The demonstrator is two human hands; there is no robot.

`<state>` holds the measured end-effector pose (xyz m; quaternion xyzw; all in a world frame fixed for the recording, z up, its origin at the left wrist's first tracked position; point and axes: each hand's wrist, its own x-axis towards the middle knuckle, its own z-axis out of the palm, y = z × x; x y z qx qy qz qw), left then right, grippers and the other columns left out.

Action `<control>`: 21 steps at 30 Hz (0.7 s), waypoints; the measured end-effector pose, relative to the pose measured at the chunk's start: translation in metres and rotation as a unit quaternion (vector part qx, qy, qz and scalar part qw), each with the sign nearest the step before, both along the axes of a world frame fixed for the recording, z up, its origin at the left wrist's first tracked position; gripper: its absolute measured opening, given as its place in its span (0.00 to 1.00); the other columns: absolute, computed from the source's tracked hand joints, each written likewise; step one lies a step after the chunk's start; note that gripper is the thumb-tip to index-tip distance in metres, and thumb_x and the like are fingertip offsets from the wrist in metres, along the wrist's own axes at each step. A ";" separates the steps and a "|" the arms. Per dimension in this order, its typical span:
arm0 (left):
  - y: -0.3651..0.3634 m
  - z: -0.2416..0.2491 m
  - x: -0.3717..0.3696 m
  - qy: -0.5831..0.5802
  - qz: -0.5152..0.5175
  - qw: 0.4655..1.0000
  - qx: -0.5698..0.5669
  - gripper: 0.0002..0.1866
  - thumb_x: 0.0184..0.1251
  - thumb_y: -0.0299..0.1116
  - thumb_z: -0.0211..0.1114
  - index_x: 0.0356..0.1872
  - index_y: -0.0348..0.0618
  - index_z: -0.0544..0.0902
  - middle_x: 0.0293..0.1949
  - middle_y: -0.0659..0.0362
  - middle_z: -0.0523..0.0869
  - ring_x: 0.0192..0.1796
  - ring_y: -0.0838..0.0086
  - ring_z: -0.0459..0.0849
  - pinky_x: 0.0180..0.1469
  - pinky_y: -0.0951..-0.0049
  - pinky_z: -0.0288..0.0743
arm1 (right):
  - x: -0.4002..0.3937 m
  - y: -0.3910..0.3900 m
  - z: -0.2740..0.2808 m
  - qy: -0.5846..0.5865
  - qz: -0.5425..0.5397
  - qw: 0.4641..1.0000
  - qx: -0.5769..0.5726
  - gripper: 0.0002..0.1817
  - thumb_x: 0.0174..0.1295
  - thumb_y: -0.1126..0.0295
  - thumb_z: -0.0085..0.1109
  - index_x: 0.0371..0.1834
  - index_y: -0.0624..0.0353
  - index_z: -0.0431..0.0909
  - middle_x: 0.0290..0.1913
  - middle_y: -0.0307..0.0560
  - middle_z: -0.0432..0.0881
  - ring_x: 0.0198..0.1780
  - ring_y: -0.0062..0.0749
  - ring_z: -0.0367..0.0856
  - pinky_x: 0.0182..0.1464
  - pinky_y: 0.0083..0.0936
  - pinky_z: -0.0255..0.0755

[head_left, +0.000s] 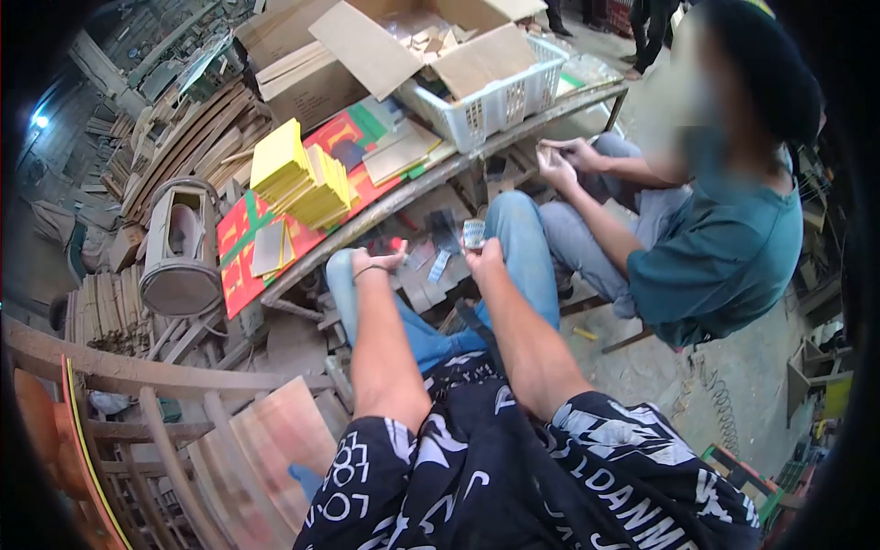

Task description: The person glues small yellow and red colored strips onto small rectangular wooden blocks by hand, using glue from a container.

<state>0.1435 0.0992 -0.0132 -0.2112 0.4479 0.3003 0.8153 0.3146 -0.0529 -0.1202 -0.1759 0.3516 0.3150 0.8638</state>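
In the head view, the right hand (483, 257) is pinching a small silvery cylinder-shaped object (473, 233) upright above the fingers, over the right knee. The left hand (374, 262), just left of it, is curling around something small and red; what it is, I cannot tell.

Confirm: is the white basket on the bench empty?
No. The white basket holds an open cardboard box with small pieces inside it.

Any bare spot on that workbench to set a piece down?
Little. The red-green board shows bare patches left of the yellow stacks. Crowded from there: stacks, loose sheets, white basket. The bench's near edge stays a thin free strip.
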 end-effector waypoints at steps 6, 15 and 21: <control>0.088 0.057 -0.082 0.024 0.095 0.890 0.446 0.20 0.63 0.34 0.48 0.52 0.31 0.71 0.46 0.42 0.79 0.46 0.50 0.81 0.44 0.57 0.83 | 0.002 -0.005 -0.006 0.002 0.072 0.997 0.005 0.19 0.64 0.75 0.41 0.57 0.60 0.73 0.49 0.53 0.80 0.48 0.49 0.83 0.51 0.49 0.81; 0.153 0.054 -0.170 0.810 -0.318 0.310 0.383 0.53 0.54 0.64 0.67 0.76 0.51 0.52 0.67 0.38 0.66 0.70 0.42 0.62 0.69 0.43 0.56 | -0.031 -0.051 0.005 -0.420 0.485 0.755 -0.133 0.17 0.67 0.77 0.48 0.59 0.62 0.71 0.51 0.51 0.79 0.53 0.41 0.79 0.52 0.37 0.75; 0.177 0.025 -0.163 0.744 -0.338 0.306 0.489 0.52 0.50 0.62 0.71 0.74 0.53 0.59 0.67 0.38 0.63 0.72 0.42 0.57 0.66 0.37 0.57 | -0.037 -0.103 0.104 -0.335 0.514 0.788 -0.043 0.27 0.70 0.76 0.48 0.72 0.63 0.55 0.73 0.60 0.61 0.67 0.50 0.72 0.55 0.36 0.75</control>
